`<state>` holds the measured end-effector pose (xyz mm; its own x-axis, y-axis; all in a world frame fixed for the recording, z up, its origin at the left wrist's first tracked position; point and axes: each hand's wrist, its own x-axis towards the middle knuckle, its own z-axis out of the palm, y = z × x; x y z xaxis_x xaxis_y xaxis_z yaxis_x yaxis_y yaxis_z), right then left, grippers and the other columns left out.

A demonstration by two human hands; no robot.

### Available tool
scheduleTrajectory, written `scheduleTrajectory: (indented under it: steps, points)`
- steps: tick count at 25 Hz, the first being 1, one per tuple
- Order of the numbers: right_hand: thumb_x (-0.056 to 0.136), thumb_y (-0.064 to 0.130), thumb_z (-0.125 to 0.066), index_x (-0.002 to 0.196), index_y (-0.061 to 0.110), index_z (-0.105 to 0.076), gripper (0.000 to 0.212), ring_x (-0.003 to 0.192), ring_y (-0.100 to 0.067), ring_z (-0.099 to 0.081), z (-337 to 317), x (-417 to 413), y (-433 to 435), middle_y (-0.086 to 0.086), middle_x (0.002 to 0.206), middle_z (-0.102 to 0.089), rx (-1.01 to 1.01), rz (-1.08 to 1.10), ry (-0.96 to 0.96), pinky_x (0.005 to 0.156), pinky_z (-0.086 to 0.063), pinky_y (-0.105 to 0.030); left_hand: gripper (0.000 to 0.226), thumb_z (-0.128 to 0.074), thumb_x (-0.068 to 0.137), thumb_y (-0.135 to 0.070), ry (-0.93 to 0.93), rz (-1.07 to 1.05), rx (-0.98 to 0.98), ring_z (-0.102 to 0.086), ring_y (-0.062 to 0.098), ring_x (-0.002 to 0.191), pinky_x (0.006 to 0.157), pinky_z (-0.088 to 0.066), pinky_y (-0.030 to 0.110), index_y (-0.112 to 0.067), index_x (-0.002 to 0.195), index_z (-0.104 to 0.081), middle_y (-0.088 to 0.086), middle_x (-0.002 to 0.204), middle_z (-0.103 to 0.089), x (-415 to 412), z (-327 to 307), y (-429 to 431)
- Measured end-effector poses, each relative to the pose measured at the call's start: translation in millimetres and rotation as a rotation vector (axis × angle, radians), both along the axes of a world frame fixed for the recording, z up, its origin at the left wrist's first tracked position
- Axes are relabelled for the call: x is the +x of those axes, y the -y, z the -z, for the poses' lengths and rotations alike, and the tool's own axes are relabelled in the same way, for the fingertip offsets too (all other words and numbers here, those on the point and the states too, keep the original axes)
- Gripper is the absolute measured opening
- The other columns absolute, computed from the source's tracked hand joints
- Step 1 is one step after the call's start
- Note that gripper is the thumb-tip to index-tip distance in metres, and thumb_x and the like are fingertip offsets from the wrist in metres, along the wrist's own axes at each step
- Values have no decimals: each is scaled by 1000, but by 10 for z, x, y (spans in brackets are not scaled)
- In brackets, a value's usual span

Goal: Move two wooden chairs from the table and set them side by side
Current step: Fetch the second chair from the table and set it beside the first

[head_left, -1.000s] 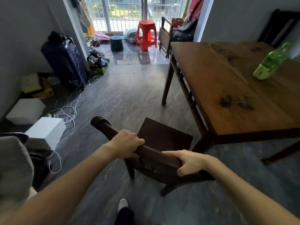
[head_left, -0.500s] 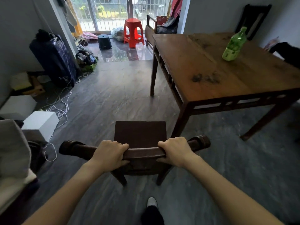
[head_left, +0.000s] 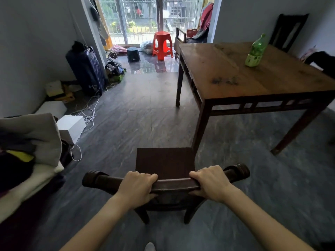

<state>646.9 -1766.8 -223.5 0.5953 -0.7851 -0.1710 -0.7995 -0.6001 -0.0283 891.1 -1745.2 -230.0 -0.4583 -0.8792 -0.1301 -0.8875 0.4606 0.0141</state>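
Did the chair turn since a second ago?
Yes. The wooden chair swung round: its seat pointed at the table's near leg before, and now it points straight ahead, left of that leg, with both hands gripping its top rail.

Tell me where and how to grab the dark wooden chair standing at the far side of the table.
Judging from here, take the far chair by its top rail, coming from behind its back. It stands upright with its back rising above the table, so the rail is the reachable part. Both hands, left hand and right hand, grip the near chair that way now.
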Motion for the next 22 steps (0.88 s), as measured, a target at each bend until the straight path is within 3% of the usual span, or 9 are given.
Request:
scheduleTrajectory:
  steps: [4, 11, 18, 22]
  points:
    - [80, 50, -52, 89, 20, -49, 32, 81, -29, -63, -56, -480, -696, -3, 92, -68, 24, -27, 25, 64, -37, -35, 34, -59, 70, -49, -41, 3, -61, -63, 28, 71, 55, -30, 31, -19, 81, -46, -1, 80, -67, -481, -15, -752]
    - [82, 46, -50, 93, 19, -50, 29, 80, -29, -62, -88, -1033, -1663, -3, 91, -66, 43, -41, 27, 64, -38, -37, 37, -73, 49, -47, 13, 77, -219, -56, 12, 41, 42, -20, 22, -26, 68, -51, -9, 53, -61, -1033, -92, -1716]
    - [80, 48, -52, 92, 18, -51, 32, 79, -30, -63, -55, -1354, -2635, -4, 90, -67, 4, 15, 5, 60, -32, -33, 27, -58, 70, -44, -34, 56, -111, -63, 21, 68, 53, -28, 29, -24, 85, -47, -4, 78, -65, -1348, -29, -2572]
    - [78, 45, -56, 92, 19, -51, 30, 79, -30, -63, -95, -1644, -3070, -3, 91, -69, -13, 45, -12, 59, -31, -32, 42, -78, 39, -46, 7, 159, -173, -55, 12, 37, 38, -25, 21, -25, 65, -52, -9, 47, -58, -1634, -131, -2993]
